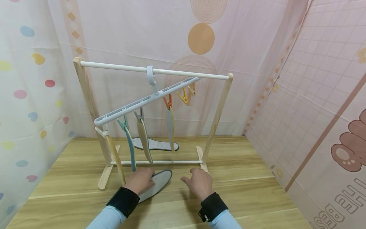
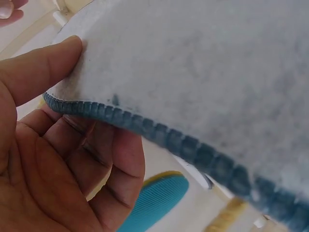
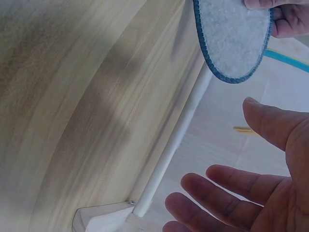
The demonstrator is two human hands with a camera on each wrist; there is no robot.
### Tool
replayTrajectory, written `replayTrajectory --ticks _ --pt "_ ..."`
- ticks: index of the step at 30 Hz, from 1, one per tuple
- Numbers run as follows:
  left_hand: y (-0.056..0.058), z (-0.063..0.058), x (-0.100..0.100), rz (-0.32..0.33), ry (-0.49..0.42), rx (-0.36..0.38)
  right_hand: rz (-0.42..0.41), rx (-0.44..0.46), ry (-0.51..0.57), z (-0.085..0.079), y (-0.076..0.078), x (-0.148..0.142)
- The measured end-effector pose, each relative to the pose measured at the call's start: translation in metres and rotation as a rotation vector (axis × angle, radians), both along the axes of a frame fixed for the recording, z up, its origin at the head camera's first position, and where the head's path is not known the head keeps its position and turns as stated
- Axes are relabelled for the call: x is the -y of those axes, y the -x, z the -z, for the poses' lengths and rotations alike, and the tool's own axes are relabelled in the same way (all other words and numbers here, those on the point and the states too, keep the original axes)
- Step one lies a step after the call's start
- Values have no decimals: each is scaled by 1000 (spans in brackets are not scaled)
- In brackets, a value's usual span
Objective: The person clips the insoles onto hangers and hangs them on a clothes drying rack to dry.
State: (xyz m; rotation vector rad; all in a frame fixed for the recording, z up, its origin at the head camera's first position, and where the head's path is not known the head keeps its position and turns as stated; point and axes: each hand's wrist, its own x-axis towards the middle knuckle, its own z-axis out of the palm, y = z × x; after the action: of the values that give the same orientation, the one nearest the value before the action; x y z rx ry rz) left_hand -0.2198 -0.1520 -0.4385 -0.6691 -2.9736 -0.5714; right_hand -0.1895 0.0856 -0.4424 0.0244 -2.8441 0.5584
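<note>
My left hand (image 1: pixel 140 180) pinches a grey insole (image 1: pixel 160 182) by its edge, thumb on the pale felt-like face and fingers beneath. In the left wrist view, dark blue stitching shows along the insole's rim (image 2: pixel 188 147). To its right, my right hand (image 1: pixel 200 183) holds nothing, fingers spread and apart from the insole, as the right wrist view also shows. Beyond the hands, a pale grey clip hanger (image 1: pixel 128 108) hangs slanted from a rack. A yellowish insole (image 1: pixel 115 159), a blue one (image 1: pixel 131 151), a beige one (image 1: pixel 144 140) and a grey-yellow one (image 1: pixel 171 127) dangle from its clips.
The wooden rack (image 1: pixel 218 117) has a white top bar (image 1: pixel 114 66) and a lower bar (image 1: pixel 177 162). A yellow clip (image 1: pixel 184 97) and a beige clip (image 1: pixel 192 90) hold nothing. Another grey insole (image 1: pixel 158 145) lies behind the rack on the wood-grain table (image 1: pixel 243 197).
</note>
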Motion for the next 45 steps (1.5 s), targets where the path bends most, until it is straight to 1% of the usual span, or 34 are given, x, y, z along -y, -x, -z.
replayTrajectory --ticks 8,15,21,28,33,40,45 --pt "-4 -9 -6 28 -19 -40 0 -23 -10 -3 0 0" --pt "-5 -14 -14 20 -54 -38 7 10 -14 -8 0 0" --pt "-7 -22 -19 18 -72 -57 11 28 -19 -10 2 -1" --pt "-5 -28 -22 11 -63 -62 12 12 -28 -12 3 -3" --pt "-3 -33 -24 9 -71 -60 5 -3 -8 -14 3 -4" --pt "-1 -41 -26 1 -67 -37 4 -15 -17 -17 2 -5" --pt "0 -43 -27 8 -95 -80 5 -13 -32 -17 4 -5"
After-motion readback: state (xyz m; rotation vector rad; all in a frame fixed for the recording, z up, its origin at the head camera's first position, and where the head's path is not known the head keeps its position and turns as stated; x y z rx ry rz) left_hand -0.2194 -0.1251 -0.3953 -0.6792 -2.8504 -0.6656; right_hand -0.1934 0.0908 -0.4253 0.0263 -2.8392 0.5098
